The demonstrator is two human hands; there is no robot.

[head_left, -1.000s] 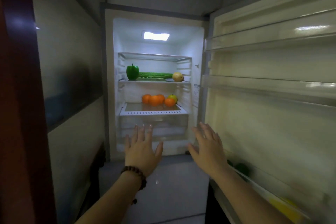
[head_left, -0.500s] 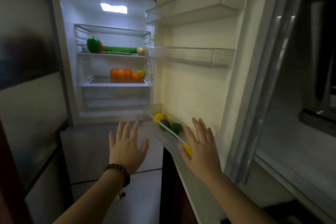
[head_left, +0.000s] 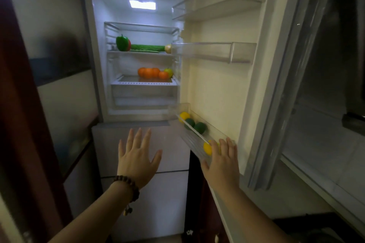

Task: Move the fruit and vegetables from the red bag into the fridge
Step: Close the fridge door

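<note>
Now, with produce already on the fridge shelves and no red bag in view, keep your spread, empty right hand flat against the door bin, left hand clear, and swing it shut gently.

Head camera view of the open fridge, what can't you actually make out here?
- Red bag: not in the head view at all, so what remains in it is unknown.
- Pale round item at the end of the top shelf: half hidden by the middle door bin.
- Yellow fruit in the bottom door bin: partly covered by the right hand.
- Red item: mostly hidden behind the green pepper.
- Left hand: whether it touches the fridge is unclear.
</note>
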